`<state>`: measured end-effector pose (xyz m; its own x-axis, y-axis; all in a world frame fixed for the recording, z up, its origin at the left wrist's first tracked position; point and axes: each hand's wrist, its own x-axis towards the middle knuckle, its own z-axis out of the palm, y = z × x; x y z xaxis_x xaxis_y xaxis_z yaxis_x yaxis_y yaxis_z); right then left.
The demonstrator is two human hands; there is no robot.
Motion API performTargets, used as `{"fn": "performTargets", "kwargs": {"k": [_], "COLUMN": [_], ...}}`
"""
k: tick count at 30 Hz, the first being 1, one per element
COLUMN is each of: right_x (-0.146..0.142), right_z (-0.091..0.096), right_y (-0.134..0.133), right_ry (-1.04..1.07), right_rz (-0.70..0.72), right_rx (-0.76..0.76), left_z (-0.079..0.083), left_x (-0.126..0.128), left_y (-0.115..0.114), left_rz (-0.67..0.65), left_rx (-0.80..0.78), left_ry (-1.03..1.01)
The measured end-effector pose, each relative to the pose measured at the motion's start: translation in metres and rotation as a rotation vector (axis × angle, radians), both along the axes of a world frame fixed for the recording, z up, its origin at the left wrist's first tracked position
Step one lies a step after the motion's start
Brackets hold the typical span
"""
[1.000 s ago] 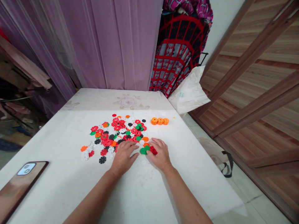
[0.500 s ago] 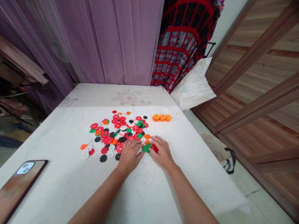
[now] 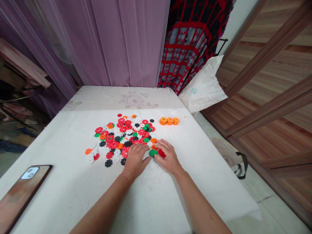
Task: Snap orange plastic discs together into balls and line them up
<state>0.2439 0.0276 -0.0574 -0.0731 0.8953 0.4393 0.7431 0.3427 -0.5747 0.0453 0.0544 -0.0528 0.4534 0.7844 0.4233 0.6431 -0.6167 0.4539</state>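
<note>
Between my hands is a green notched interlocking disc (image 3: 153, 153), flat to the camera. My left hand (image 3: 135, 160) pinches its left edge with thumb and fingertips. From the other side, my right hand (image 3: 170, 157) grips the same piece near its thumb. A red notched disc piece (image 3: 161, 153) sits under the right hand's curled fingers, partly covered. Just beyond my left fingers spreads a loose pile of notched discs (image 3: 126, 143) in red, white, black, green and orange.
Three joined orange disc balls (image 3: 169, 121) lie right of the pile. A phone (image 3: 26, 195) rests face down at the left on the white-covered table (image 3: 73, 201). A white bag (image 3: 202, 87) stands past the right edge, beside wooden doors (image 3: 275, 81).
Two green shapes seen apart between my fingers now appear as one rounder green disc. Both hands stay in nearly the same place; the view has shifted slightly.
</note>
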Motion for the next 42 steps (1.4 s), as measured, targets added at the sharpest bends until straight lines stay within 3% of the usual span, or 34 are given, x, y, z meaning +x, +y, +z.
{"fn": "performTargets", "kwargs": {"k": [4,8,12,17,22,31,37,42], "right_x": [0.018,0.032,0.032,0.028,0.031,0.04,0.036,0.043], "right_z": [0.003,0.003,0.003,0.003,0.001,-0.003,0.0,-0.005], "right_y": [-0.004,-0.011,-0.015,-0.014,0.001,0.05,0.055,0.046], "right_ry": [0.054,-0.054,-0.176,-0.174,-0.126,-0.121,-0.227,-0.043], "right_rz": [-0.116,-0.186,-0.17,-0.162,-0.176,-0.285,-0.317,-0.254], "right_rx": [0.02,-0.029,-0.116,-0.151,-0.111,-0.11,-0.21,-0.087], "left_z": [0.004,0.006,0.005,0.009,0.011,0.004,0.003,0.001], "left_x": [-0.001,-0.003,-0.012,-0.034,-0.046,-0.05,-0.048,-0.048], "left_y": [-0.004,-0.007,-0.003,0.011,0.025,0.028,0.028,0.027], "left_rz": [-0.04,-0.051,0.037,0.152,0.23,0.211,0.21,0.213], "left_rx": [0.029,0.087,0.153,0.183,0.164,0.145,0.131,0.111], "left_ry": [0.008,-0.033,-0.122,-0.185,-0.226,-0.244,-0.254,-0.267]}}
